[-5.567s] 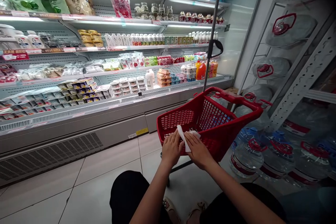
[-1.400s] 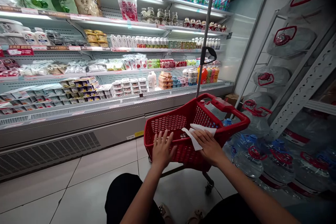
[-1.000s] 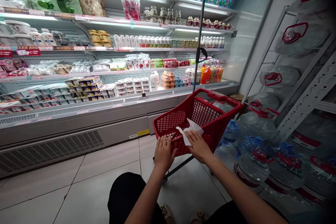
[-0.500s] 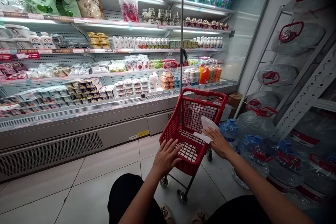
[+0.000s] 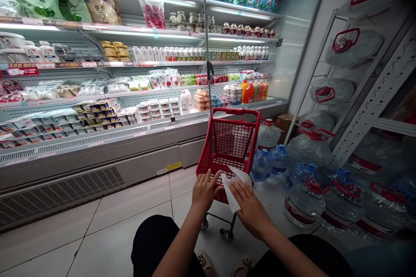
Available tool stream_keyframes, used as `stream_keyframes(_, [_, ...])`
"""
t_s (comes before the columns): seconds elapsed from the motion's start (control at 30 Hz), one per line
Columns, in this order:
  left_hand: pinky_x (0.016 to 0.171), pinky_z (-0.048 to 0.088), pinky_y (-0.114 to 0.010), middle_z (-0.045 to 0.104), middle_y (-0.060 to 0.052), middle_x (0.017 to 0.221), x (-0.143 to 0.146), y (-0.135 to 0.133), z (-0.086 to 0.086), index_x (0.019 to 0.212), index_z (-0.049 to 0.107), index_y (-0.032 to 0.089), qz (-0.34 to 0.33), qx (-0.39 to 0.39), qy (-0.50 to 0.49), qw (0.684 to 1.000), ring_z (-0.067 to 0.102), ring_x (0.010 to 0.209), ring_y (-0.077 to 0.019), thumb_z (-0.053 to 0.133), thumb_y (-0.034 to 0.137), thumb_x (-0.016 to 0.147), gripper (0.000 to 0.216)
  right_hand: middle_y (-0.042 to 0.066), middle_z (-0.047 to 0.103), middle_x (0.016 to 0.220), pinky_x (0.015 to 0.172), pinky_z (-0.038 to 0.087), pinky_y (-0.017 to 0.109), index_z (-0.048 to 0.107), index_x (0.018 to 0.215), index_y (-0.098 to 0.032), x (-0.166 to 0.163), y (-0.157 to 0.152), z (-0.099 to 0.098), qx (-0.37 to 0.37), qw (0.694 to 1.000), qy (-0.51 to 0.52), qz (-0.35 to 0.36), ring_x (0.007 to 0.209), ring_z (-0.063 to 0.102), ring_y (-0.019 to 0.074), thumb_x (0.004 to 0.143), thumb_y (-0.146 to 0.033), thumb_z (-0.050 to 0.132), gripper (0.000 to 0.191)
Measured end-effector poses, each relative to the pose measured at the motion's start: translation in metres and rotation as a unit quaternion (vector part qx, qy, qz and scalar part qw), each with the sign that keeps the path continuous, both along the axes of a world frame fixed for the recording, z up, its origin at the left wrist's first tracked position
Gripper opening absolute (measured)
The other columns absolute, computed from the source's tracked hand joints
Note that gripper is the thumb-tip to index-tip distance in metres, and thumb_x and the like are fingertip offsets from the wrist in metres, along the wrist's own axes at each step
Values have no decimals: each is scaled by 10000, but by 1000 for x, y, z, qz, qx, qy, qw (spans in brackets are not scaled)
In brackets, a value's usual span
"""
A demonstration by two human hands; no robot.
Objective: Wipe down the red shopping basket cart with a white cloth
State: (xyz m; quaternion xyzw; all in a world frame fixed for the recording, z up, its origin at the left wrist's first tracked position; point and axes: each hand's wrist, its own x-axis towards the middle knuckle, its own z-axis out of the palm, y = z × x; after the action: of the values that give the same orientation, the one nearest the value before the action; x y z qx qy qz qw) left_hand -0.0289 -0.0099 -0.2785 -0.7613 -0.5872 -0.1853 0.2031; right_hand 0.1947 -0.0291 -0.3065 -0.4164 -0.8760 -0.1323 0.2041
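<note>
A small red shopping cart (image 5: 233, 138) with mesh sides stands in front of my knees on metal wheels. My left hand (image 5: 205, 192) rests over the cart's near left corner, fingers extended and thumb apart. At the near right part of the rim, my right hand (image 5: 248, 205) presses a white wipe (image 5: 239, 176) under its straight, close-together fingers. Part of the wipe spreads over the basket, and one end hangs down outside it. The palm hides some of the cart's front edge. A thin pole (image 5: 206, 34) rises from the cart's left side.
A lit refrigerated display (image 5: 162, 112) with dairy tubs, bottles and pouches runs along the left and back. To the right, large water jugs (image 5: 303, 207) stand on the floor beside a metal rack (image 5: 364, 130). A cardboard box (image 5: 287, 123) sits behind them.
My right hand has brought the wipe left and nearer, from the right rim to the front. The cart has turned slightly. My left hand stays at the near left corner.
</note>
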Motion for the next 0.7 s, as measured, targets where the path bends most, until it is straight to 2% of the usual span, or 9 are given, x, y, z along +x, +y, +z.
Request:
stream_keyframes(0.13, [1064,506,-517,571,-159,1518,40,-21,-5,1650,283,319,30,-7,-28,999,656,1227,-319,683,396,966,796,34,259,1729,1278,269,497,13,1689,-240,11,2,0,28,999,4,-22,1592,207,258,903,-117,427,897])
stream_keyframes(0.2, [1091,489,-513,520,-151,1571,55,-29,-6,1675,178,299,-4,-21,-51,998,624,1296,-316,646,348,975,844,39,262,1727,1263,291,509,19,1690,-264,18,7,-1,35,999,10,-28,1584,233,264,940,-148,420,858])
stream_keyframes(0.3, [1173,432,-478,398,-117,1662,62,-37,-3,1687,48,242,-103,-42,-76,991,488,1460,-288,596,310,973,903,35,277,1722,1249,313,526,49,1690,-291,22,8,-5,28,999,19,-32,1575,260,273,956,-174,420,830])
stream_keyframes(0.37, [1222,385,-438,334,-98,1694,58,-37,1,1685,1,206,-153,-49,-78,984,396,1526,-252,577,283,966,925,26,282,1720,1252,312,526,53,1690,-293,20,5,-7,17,999,23,-28,1571,271,271,922,-143,426,867])
stream_keyframes(0.47, [1268,318,-436,315,-73,1704,38,-28,11,1686,20,232,-170,-46,-57,983,330,1560,-228,571,300,975,902,13,255,1728,1263,299,526,35,1689,-294,16,-2,-7,2,1000,24,-11,1575,264,269,847,-79,427,954])
stream_keyframes(0.53, [1287,271,-480,329,-79,1699,19,-19,18,1686,59,254,-155,-43,-37,986,320,1565,-248,618,421,975,919,-8,242,1731,1269,294,512,31,1686,-317,20,-2,-5,-13,1000,19,8,1578,258,256,846,-68,411,955])
stream_keyframes(0.6, [1294,241,-515,356,-101,1685,0,-10,25,1682,101,247,-148,-50,-16,988,325,1562,-279,677,607,914,1025,-33,250,1728,1274,287,498,33,1681,-346,31,4,-2,-32,999,17,19,1580,256,233,895,-92,377,895])
stream_keyframes(0.7, [1296,231,-511,382,-92,1674,-18,-2,30,1670,179,273,-182,-76,9,980,337,1555,-283,677,717,869,1042,-45,243,1728,1280,263,525,13,1677,-360,56,23,-2,-56,998,34,-13,1586,241,222,969,-152,318,798])
